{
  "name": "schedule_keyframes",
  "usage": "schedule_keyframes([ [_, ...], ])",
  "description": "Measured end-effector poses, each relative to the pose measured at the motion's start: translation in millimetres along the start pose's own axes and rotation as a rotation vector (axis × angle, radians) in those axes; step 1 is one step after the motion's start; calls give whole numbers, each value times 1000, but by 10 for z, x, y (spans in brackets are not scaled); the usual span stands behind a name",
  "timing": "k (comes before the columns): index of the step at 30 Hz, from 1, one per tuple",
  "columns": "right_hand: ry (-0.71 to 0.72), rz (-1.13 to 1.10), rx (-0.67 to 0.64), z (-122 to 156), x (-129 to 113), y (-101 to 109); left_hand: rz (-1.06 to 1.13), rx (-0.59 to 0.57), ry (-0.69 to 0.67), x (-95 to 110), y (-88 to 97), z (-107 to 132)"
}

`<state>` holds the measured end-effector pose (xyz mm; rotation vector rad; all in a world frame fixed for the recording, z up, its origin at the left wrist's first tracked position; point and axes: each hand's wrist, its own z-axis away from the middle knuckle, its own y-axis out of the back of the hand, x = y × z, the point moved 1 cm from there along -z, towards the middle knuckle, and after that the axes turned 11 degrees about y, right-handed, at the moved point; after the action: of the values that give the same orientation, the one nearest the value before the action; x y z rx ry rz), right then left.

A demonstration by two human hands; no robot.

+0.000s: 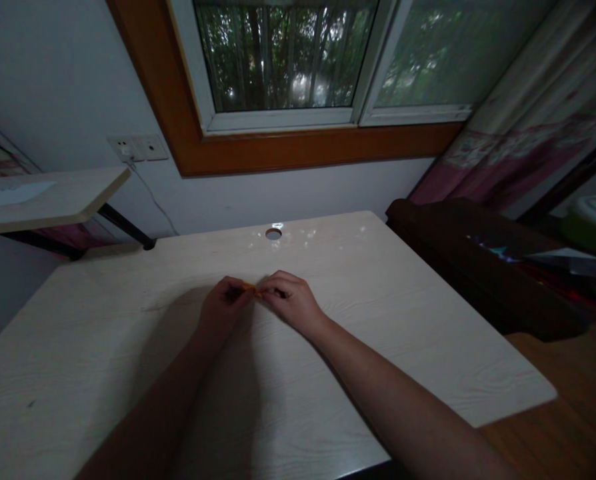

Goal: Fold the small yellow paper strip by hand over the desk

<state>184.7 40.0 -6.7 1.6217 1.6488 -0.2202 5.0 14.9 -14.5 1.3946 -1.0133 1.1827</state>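
Just over the pale wood-grain table [368, 320], both hands meet near its middle. Between the fingertips is a small orange thing [251, 287], thin and mostly covered by the fingers; its kind cannot be made out. My left hand [225, 301] pinches its left end between thumb and forefinger. My right hand [292, 300] grips the right end in a similar pinch, the two sets of fingertips almost touching. Shadows of the arms fall on the tabletop to the left and below.
A round cable hole [273, 234] lies near the table's back edge. At the left stands a raised shelf [93, 193] on black legs. A plug with a white cable [151, 190] hangs from the wall socket [151, 148]. Dark furniture [443, 247] borders the right side, beside a curtain [498, 120].
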Motion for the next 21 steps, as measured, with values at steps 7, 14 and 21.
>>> schedule_keyframes([
  [7,-105,1,33,-12,-60,13,-49,12,-86,18,-10,28],
  [14,-141,-11,15,5,-13,-3,-163,3,-195,8,4,22],
  [21,-152,-26,38,4,-3,-16,-232,0,-248,19,12,36],
])
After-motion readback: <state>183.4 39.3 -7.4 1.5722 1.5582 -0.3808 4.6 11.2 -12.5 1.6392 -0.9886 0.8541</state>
